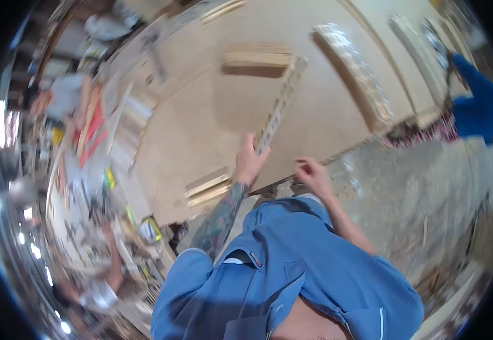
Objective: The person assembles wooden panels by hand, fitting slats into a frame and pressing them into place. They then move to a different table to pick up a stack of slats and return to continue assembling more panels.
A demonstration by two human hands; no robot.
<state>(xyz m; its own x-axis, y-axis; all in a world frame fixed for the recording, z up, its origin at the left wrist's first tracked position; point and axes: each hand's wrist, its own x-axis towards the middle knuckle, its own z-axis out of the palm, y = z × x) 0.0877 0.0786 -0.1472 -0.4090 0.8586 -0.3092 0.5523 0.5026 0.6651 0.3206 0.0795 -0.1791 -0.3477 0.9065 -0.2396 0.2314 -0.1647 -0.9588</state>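
My left hand is closed around the near end of a long strip of wood with a row of notches or holes. The strip slants up and away over the light wooden board surface. Its far end lies beside a stack of short wooden pieces. Near the edge of the surface, my right hand hovers with loosely bent fingers; a gap shows between thumb and forefinger, and I see nothing in it. To the left of my left hand lies a small pile of wooden strips.
A long bundle of strips lies at the right of the surface. Another long bundle is farther right, near a person in blue. Two people work on the left among tools and wood. Concrete floor lies at the right.
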